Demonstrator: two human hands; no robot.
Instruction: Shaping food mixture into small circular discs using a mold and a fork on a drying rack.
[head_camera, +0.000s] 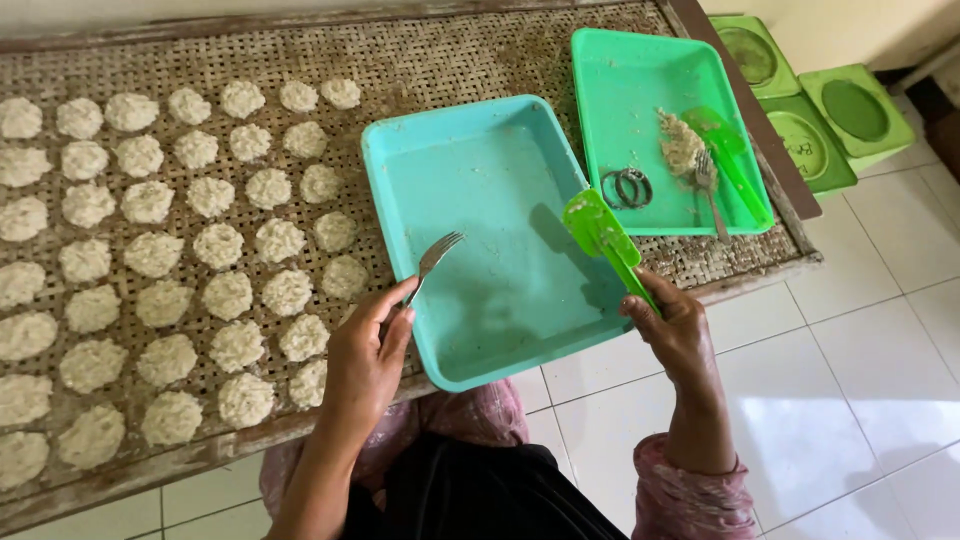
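My left hand grips a metal fork, tines pointing up and right over the near left edge of a teal tray. My right hand holds a green spatula by its handle, blade raised over the teal tray's right side. The teal tray looks nearly bare, with smears of white paste. It rests on a woven bamboo rack, overhanging its front edge.
Several rows of white flattened dough patties cover the rack's left part. A green tray at the right holds a dough lump, a second fork, another spatula and two rings. Green stools stand on the white tiled floor.
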